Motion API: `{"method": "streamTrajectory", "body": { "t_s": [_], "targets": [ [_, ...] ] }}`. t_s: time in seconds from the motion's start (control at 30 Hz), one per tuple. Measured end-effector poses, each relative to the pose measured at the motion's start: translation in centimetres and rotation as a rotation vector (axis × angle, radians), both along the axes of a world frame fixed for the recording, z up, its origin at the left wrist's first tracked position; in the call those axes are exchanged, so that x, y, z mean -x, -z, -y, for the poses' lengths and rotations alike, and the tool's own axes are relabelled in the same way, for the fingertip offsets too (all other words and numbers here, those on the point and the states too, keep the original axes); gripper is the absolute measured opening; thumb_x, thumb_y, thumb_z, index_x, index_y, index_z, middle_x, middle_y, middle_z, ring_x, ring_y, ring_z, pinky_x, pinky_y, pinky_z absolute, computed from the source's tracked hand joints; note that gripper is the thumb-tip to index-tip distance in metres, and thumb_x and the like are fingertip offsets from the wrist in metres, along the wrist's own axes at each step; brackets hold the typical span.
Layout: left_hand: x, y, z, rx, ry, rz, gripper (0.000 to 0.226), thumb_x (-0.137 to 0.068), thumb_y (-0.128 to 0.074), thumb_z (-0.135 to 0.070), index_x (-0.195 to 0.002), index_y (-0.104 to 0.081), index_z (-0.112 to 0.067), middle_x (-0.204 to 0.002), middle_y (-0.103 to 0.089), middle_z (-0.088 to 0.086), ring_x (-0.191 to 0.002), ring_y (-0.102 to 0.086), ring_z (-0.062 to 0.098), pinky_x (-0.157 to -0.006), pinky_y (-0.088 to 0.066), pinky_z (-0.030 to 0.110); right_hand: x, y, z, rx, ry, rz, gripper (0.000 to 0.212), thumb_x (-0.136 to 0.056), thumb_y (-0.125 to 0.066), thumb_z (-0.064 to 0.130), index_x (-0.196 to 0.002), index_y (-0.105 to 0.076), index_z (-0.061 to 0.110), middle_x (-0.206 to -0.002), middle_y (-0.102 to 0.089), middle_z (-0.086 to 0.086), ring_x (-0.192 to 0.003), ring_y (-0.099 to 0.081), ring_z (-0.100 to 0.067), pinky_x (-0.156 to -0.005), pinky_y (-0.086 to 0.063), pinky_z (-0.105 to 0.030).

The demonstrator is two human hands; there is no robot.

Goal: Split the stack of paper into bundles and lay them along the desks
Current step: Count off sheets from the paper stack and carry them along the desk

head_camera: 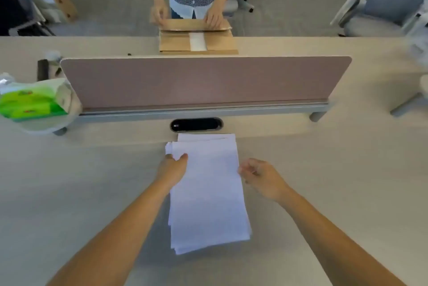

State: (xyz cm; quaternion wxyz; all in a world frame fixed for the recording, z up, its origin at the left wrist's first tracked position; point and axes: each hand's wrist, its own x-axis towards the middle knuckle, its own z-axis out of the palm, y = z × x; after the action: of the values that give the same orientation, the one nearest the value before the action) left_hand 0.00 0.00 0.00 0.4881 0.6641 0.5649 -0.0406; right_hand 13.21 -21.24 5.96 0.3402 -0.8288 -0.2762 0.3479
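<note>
A stack of white paper (208,195) lies on the pale desk (81,193) straight in front of me, its sheets slightly fanned at the far and near ends. My left hand (173,168) rests on the stack's left edge near the far corner, thumb on top and fingers curled around the side. My right hand (260,175) sits at the right edge, fingers loosely curled with the tips touching the paper's side. Whether either hand has lifted any sheets cannot be told.
A pink divider screen (203,82) crosses the desk, with a dark cable slot (195,125) just beyond the paper. A green tissue pack (34,100) sits at left. Across the divider a person in a checked shirt handles a cardboard box (196,38). Office chairs stand behind.
</note>
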Motion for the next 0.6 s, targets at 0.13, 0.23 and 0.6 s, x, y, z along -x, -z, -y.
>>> {"method": "streamTrajectory", "body": {
  "t_s": [0.13,0.23,0.6],
  "targets": [
    [0.4,1.3,0.9,0.041,0.027,-0.211,0.09,-0.091,-0.044,-0.059,-0.154,0.0,-0.013,-0.16,-0.022,0.007,-0.142,-0.029,0.033,-0.11,-0.03,0.041,-1.3,5.3,-1.6,0.233,0.11,-0.095,0.022,-0.094,-0.059,0.028,-0.109,-0.062,0.013,-0.102,-0.066,-0.004,-0.087,-0.062,-0.019,-0.072,-0.05,-0.026],
    [0.5,2.8,1.3,0.129,-0.055,-0.209,0.087,-0.091,-0.048,-0.057,-0.154,-0.011,-0.01,-0.158,-0.025,0.008,-0.143,-0.029,0.03,-0.112,-0.028,0.04,-0.8,7.6,-2.5,0.359,0.044,-0.05,0.034,-0.096,-0.055,0.032,-0.119,-0.059,0.007,-0.111,-0.066,-0.012,-0.104,-0.063,-0.029,-0.089,-0.049,-0.032],
    [0.3,4.0,2.4,0.139,-0.161,-0.128,0.08,-0.093,-0.047,-0.053,-0.152,-0.016,-0.01,-0.157,-0.026,0.007,-0.14,-0.033,0.028,-0.107,-0.032,0.039,1.0,7.8,-4.5,0.279,0.246,-0.167,0.029,-0.092,-0.055,0.033,-0.106,-0.063,0.01,-0.087,-0.062,-0.004,-0.081,-0.058,-0.025,-0.069,-0.05,-0.026]
  ]
}}
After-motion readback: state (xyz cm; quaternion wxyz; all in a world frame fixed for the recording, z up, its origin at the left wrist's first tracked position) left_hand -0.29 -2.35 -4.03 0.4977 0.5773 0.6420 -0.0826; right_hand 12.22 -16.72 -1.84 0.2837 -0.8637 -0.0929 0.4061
